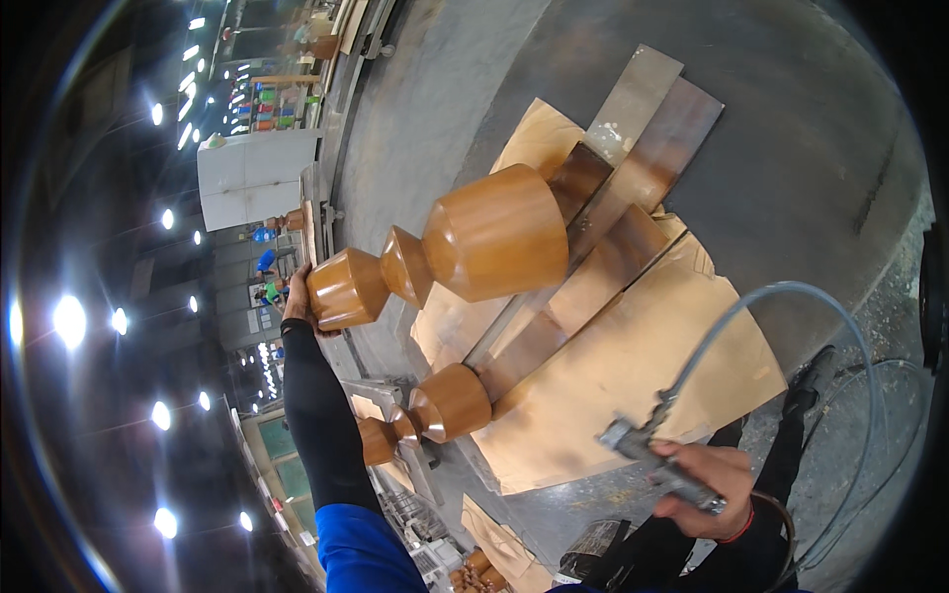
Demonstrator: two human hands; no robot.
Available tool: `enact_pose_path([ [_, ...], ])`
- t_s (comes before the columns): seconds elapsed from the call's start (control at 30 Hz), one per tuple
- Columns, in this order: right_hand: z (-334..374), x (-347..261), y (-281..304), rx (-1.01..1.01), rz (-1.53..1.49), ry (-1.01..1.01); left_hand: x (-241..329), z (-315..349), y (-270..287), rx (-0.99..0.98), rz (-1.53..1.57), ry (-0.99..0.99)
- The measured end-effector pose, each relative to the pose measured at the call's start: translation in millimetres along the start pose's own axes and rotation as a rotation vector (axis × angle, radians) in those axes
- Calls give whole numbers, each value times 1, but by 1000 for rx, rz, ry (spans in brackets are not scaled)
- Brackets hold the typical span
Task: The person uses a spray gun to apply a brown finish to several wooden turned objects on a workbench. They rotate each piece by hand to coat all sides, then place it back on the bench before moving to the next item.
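My left hand [300, 298] grips the narrow end of a glossy brown turned pedestal [499, 237], which has a tapered end, a pinched middle and a wide drum-like body. Its wide end lies toward the cardboard and metal strips. In my right hand [714, 487], closed around the handle, is a metal spray gun [647, 455]. A clear hose [791, 289] loops from the gun to the right. The gun's nozzle side faces left, apart from the pedestal. Fingers of my left hand are partly hidden behind the pedestal's end.
A second brown pedestal [450, 403] sits nearer to me. Brown cardboard [633, 366] and long metal strips [633, 104] lie over a dark round surface [791, 148]. A white panel [259, 180] stands at the far left. More turned pieces [479, 571] lie near the lower edge.
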State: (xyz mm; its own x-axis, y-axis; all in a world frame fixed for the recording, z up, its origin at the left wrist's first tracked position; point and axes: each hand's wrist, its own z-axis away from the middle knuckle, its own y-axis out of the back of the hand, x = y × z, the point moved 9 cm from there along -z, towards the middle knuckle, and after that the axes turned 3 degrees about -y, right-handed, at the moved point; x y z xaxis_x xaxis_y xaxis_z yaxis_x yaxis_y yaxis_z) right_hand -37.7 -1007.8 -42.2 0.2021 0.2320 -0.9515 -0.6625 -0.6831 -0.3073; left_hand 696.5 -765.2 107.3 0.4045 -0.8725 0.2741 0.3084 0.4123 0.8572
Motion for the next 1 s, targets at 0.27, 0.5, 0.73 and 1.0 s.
enact_pose_path([
  [0.27, -51, 7, 2, 1, -34, 16, 10, 27, -16, -5, -2, -24],
  [0.5, -57, 10, -19, -203, -35, 33, 10, 35, -22, 13, 44, -49],
  [0.73, -75, -4, -22, -168, -85, 70, 14, 46, -17, 99, 115, -153],
  [1.0, -100, -5, -38, -196, -172, 99, 20, 51, -20, 69, 254, -306],
])
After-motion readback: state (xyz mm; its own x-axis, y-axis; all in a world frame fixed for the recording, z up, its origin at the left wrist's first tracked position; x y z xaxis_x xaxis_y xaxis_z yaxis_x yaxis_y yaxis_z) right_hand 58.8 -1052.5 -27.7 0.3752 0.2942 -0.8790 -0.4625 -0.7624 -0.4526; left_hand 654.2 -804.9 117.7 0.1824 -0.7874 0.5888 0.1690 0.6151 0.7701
